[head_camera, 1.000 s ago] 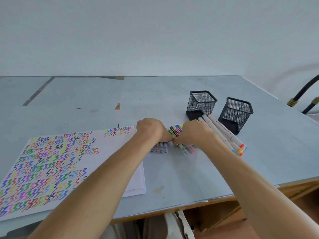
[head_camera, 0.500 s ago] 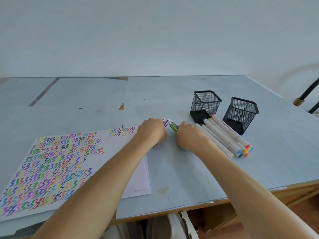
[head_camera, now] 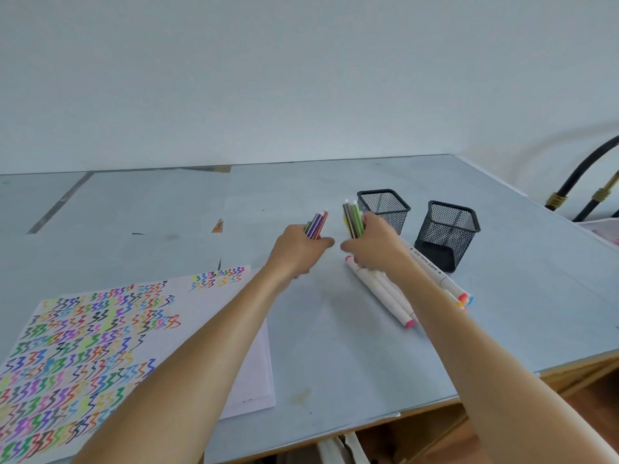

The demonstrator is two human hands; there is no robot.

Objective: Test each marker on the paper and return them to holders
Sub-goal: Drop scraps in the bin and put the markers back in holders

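Observation:
My left hand point(head_camera: 298, 251) grips a bundle of thin coloured markers point(head_camera: 316, 224), tips pointing up and away. My right hand point(head_camera: 375, 244) grips a second bundle of thin markers point(head_camera: 352, 220), held upright just left of the nearer black mesh holder point(head_camera: 385, 207). A second black mesh holder point(head_camera: 447, 234) stands to the right. Several thick white markers point(head_camera: 385, 293) with coloured caps lie on the table under my right forearm. The paper point(head_camera: 100, 346), covered in coloured zigzag marks, lies at the left.
The grey table point(head_camera: 335, 356) has its front edge close to me, with wooden framing beneath. Black hoses point(head_camera: 589, 175) with brass fittings hang past the right edge. A pale wall stands behind the table.
Both hands have lifted off the table, each now raising a bundle of thin markers that lay flat a second ago. The hands have moved apart and toward the holders.

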